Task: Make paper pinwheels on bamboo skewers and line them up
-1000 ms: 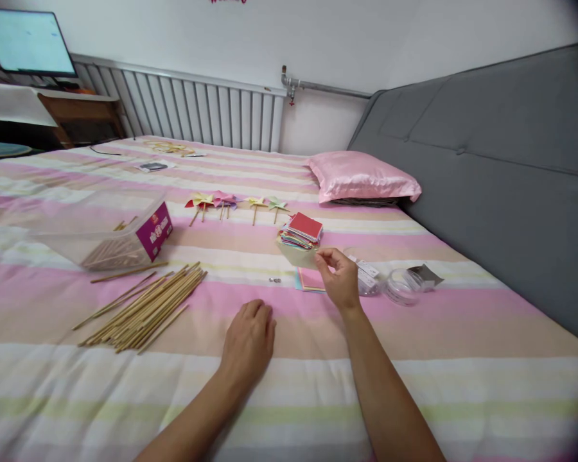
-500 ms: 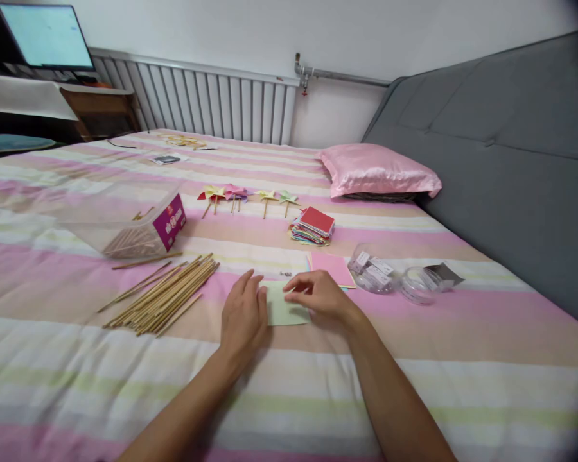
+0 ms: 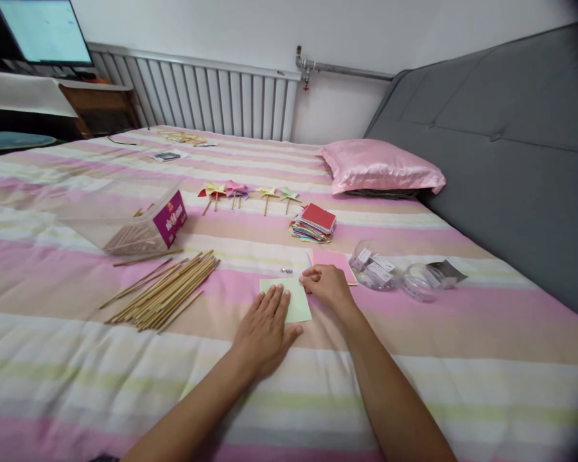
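Observation:
A square sheet of light green paper (image 3: 297, 301) lies flat on the striped bedspread. My left hand (image 3: 264, 324) rests flat on its lower left part, fingers stretched out, thumb to the side. At the sheet's upper right corner, my right hand (image 3: 326, 285) is closed in a pinch on the paper's edge. Some tiny shiny metal pieces (image 3: 286, 271) sit just beyond the sheet. Partly behind my right hand is a small pile of pink paper (image 3: 338, 262). A bundle of thin wooden sticks (image 3: 166, 295) lies to the left.
Beyond are a clear plastic box of sticks (image 3: 135, 234), several paper pinwheels (image 3: 231, 190) and a stack of coloured paper squares (image 3: 315, 222). Clear round containers (image 3: 373, 266) stand on the right. A pink pillow (image 3: 380, 168) lies by the grey headboard (image 3: 510, 115).
My left hand has moved right from beside the green sheet and now presses flat on it. My right hand has shifted to the sheet's upper right corner, its fingers closing into a pinch.

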`<action>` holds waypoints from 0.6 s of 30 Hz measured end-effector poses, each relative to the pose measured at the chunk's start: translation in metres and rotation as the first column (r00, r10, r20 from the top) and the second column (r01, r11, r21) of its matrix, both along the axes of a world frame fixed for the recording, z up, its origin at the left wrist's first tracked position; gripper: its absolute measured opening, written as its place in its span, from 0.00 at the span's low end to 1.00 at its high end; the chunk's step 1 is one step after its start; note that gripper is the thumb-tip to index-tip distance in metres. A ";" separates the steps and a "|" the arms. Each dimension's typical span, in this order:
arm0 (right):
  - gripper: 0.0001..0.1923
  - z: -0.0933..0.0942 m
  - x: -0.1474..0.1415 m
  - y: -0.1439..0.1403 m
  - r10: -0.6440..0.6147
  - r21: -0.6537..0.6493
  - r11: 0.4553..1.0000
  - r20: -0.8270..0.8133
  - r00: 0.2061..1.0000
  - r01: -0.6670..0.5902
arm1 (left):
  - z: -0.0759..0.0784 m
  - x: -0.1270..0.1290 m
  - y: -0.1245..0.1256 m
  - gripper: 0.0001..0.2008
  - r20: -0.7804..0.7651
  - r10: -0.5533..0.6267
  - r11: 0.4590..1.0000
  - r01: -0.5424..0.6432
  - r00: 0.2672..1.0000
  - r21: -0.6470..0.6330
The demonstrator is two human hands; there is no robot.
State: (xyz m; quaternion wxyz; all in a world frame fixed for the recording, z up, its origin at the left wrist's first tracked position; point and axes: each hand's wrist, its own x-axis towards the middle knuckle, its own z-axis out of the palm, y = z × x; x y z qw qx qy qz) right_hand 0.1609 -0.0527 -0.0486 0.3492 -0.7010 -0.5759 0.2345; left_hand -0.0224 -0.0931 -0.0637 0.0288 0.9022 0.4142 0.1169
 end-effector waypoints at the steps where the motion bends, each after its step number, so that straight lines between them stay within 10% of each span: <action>1: 0.08 0.000 -0.001 0.000 0.003 -0.005 1.000 0.007 1.000 -0.003 | 0.000 0.000 0.000 0.32 0.003 0.001 1.000 -0.001 1.000 0.006; 18: 0.16 -0.004 -0.009 0.000 0.127 -0.047 0.989 -0.193 0.973 -0.139 | -0.004 0.001 -0.001 0.32 0.019 0.026 0.998 -0.027 1.000 0.060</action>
